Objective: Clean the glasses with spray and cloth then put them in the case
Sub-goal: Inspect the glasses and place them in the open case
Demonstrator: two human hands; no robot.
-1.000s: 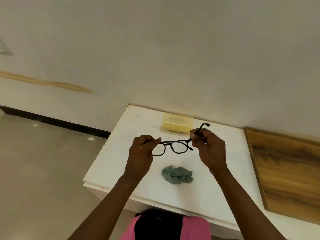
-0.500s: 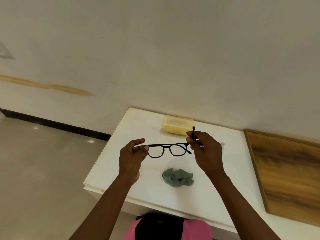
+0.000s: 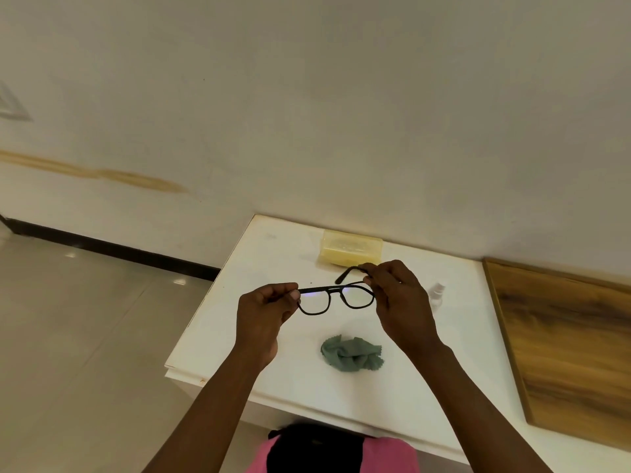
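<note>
Since the earlier frame the right temple has folded in toward the lenses. The left hand (image 3: 264,314) and right hand (image 3: 397,295) both pinch the glasses (image 3: 336,298) at frame centre, above the bench (image 3: 239,336). The cloth (image 3: 350,353) lies discarded (wiping seems finished); the case (image 3: 351,247) behind remains closed, so casing is left.

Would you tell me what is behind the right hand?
A white spray bottle stands on the table behind the right hand; its lower left part is covered.
</note>
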